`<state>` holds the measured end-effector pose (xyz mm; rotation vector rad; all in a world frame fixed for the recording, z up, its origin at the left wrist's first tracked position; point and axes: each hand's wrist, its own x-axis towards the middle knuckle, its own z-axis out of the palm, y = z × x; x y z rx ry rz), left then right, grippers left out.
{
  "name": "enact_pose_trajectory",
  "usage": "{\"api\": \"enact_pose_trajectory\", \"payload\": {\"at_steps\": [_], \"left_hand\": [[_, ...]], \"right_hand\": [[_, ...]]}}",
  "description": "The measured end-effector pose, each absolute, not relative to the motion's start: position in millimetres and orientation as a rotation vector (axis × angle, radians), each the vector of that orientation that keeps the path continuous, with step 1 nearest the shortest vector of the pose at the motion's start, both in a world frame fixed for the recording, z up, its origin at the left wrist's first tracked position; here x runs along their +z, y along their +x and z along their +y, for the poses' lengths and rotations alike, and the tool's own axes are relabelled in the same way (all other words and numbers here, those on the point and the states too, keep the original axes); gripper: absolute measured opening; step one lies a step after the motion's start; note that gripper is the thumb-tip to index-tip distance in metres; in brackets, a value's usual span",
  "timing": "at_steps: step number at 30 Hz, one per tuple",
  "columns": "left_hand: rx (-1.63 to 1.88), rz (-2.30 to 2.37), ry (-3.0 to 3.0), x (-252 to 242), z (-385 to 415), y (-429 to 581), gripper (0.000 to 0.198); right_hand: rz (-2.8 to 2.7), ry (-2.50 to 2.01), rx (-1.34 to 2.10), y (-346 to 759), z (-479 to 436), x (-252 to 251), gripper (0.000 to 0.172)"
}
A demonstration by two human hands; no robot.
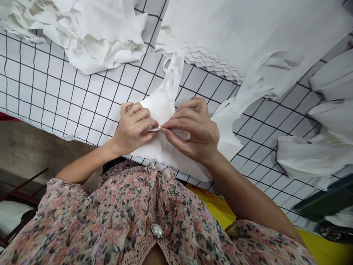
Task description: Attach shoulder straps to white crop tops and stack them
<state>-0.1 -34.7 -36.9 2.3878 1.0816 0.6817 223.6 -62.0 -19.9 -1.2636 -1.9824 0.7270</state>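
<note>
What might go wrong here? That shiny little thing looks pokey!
The small silver metal piece sits right between the fingertips of the left hand and right hand, so if it is sharp, it might prick a finger. The ring on the left hand might catch on the thin white scalloped cloth. That cloth also lies at the edge of the grid-patterned table, so it might slide off.
</note>
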Motion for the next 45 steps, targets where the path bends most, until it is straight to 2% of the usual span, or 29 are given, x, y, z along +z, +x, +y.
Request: {"api": "enact_pose_trajectory", "payload": {"at_steps": [9,19,27,33,39,45], "left_hand": [[0.670,1.045,2.366,-35.0,-34.5,-1.4,0.014],[0.712,1.017,2.458,-37.9,-34.6,-1.0,0.014],[0.653,1.016,2.386,-37.2,-34.0,0.3,0.015],[0.746,0.993,2.372,-38.8,-34.1,0.8,0.012],[0.730,0.995,2.346,-38.9,-33.8,-1.6,0.012],[0.663,1.015,2.387,-37.8,-33.8,-1.0,0.014]], "right_hand": [[-1.970,-1.304,0.677,222.8,-64.7,-21.9,0.007],[-2.006,-1.293,0.596,222.4,-66.7,-21.2,0.001],[-1.977,-1.237,0.566,221.2,-67.6,-19.3,0.005],[-1.980,-1.239,0.530,219.2,-68.6,-18.6,0.008],[-1.917,-1.187,0.529,223.7,-69.5,-26.7,0.018],[-1.942,-1.274,0.477,222.7,-69.4,-19.6,0.012]]}}
